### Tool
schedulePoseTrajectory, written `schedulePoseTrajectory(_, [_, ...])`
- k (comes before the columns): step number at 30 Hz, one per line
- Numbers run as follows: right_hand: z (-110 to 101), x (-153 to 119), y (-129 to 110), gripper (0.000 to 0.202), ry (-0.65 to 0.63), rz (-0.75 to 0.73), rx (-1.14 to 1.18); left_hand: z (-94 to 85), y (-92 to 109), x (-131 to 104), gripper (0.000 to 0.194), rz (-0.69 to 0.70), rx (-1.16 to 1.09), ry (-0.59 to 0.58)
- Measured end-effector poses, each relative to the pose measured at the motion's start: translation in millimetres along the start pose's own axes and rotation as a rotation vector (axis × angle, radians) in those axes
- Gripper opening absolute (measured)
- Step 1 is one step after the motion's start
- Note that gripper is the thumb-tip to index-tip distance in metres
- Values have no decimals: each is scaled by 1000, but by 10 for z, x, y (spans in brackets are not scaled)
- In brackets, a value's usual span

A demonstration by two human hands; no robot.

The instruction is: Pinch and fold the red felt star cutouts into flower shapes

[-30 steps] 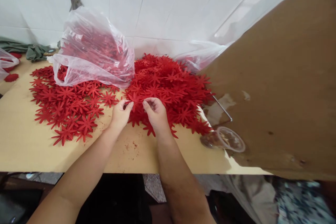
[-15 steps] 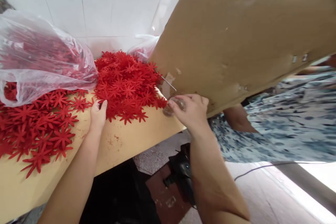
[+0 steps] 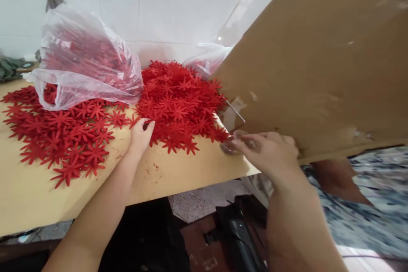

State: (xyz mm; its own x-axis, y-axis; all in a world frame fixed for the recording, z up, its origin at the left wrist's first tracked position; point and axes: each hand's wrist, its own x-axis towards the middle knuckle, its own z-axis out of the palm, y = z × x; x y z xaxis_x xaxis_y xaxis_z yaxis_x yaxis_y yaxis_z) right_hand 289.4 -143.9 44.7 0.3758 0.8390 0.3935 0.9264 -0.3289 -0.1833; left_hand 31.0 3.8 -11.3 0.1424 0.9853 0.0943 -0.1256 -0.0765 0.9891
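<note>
My left hand [image 3: 142, 134] is closed in a pinch at the left edge of a heap of red star-shaped flower pieces [image 3: 178, 106]. A bit of dark red shows between its thumb and fingers. My right hand [image 3: 272, 151] reaches to a small clear round dish [image 3: 229, 146] by the table's front edge, thumb and fingertips drawn together at its rim. Whatever those fingertips hold is hidden. A thin metal rod [image 3: 235, 111] sticks out between the heap and a cardboard sheet. More red flower pieces [image 3: 73, 136] lie spread out on the left.
A clear plastic bag [image 3: 92, 63] full of red pieces stands behind the left pile; another bag [image 3: 210, 57] lies behind the heap. A large cardboard sheet [image 3: 318, 63] rises on the right, with a person's patterned clothing [image 3: 379, 178] beyond it. The wooden table [image 3: 178, 174] ends in front.
The view has swung left, so everything sits further right in the picture. My left hand keeps its pinch by the heap, and my right hand stays at the clear dish.
</note>
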Motion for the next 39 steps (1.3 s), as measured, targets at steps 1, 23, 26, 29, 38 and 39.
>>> schedulePoseTrajectory(1, [-25,-17,-91,37,71,-22,64,6,-2,-9,13,13,21,-13])
schedulePoseTrajectory(23, [812,193,-1550,22,-141,267,1281,-2,153,-182,28,469,415,-34])
schedulePoseTrajectory(26, [812,174,-1577,26,-137,285,1247,-3,136,-156,31,356,308,-55])
schedulePoseTrajectory(29, [814,166,-1593,31,-117,245,1177,12,132,-149,31,243,198,-133])
schedulePoseTrajectory(38, [738,154,-1595,37,-132,207,1246,73,124,-147,30,20,-44,-184])
schedulePoseTrajectory(39, [731,148,-1607,35,-158,193,1275,78,129,-138,29,-18,-106,-185])
